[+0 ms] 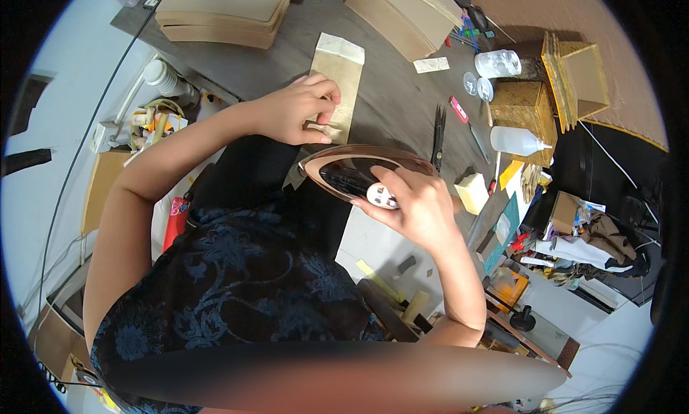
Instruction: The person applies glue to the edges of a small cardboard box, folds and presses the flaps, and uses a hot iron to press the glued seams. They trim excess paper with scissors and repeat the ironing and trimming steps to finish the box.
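A pale gold strip of paper or fabric, with a creased whitish end, lies across the dark worktable. My left hand is over its near part with the fingers curled, and a raised fold of the strip shows between thumb and forefinger. My right hand grips a glossy, pointed oval appliance, perhaps a clothes iron, with a rose-gold rim, a dark middle and a white round part under my fingers. It is tilted at the table's near edge, close to the strip. A grey scrap hangs by its tip.
Stacks of tan board stand at the back. Black scissors, a pink-handled cutter, a squeeze bottle, a white jar and a pale yellow block lie to the right, near gold-patterned boxes.
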A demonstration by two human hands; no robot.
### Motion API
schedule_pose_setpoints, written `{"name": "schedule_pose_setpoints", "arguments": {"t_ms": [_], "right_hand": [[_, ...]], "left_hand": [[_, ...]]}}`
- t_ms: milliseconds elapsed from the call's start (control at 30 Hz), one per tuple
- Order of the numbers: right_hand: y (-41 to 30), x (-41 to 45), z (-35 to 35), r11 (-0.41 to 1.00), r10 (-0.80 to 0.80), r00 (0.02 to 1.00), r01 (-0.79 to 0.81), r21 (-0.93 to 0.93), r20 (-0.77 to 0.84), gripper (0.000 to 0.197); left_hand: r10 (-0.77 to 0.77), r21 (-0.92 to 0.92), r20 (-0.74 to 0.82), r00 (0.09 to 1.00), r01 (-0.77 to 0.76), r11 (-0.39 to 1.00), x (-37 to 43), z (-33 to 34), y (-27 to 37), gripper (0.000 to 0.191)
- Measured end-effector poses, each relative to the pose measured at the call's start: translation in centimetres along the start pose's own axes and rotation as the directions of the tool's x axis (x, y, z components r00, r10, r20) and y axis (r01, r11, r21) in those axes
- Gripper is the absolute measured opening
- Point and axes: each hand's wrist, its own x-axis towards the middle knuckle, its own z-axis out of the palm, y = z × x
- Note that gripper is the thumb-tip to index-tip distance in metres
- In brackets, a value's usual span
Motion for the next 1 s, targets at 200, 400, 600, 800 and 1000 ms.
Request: {"name": "schedule_pose_setpoints", "arguments": {"t_ms": [200,400,600,800,1000], "right_hand": [[-0.2,1.6,1.2,0.999,-0.033,0.998,0.033,0.002,0.058,0.044],[-0.8,0.8,1.1,1.0,0.026,0.996,-0.027,0.01,0.089,0.045],[-0.5,1.2,1.4,0.997,0.061,0.997,-0.063,0.041,0.053,0.044],[0.0,1.9,1.5,0.997,0.074,0.995,-0.074,0.003,0.062,0.045],[0.2,2.6,1.8,0.994,0.092,0.993,-0.088,-0.058,0.077,0.046]], "left_hand": [[-0.046,-0.027,0.035,0.998,0.047,0.999,0.5,0.9,-0.8,0.023],[-0.035,-0.032,0.064,0.997,0.037,0.999,0.8,1.3,-1.4,0.014],[0.011,-0.027,0.05,0.999,-0.01,1.0,1.1,1.6,-2.0,0.012],[0.013,-0.002,0.059,0.998,-0.013,1.0,0.9,1.7,-2.0,0.01],[-0.011,0.004,0.089,0.996,0.01,1.0,1.1,1.5,-1.9,0.011]]}}
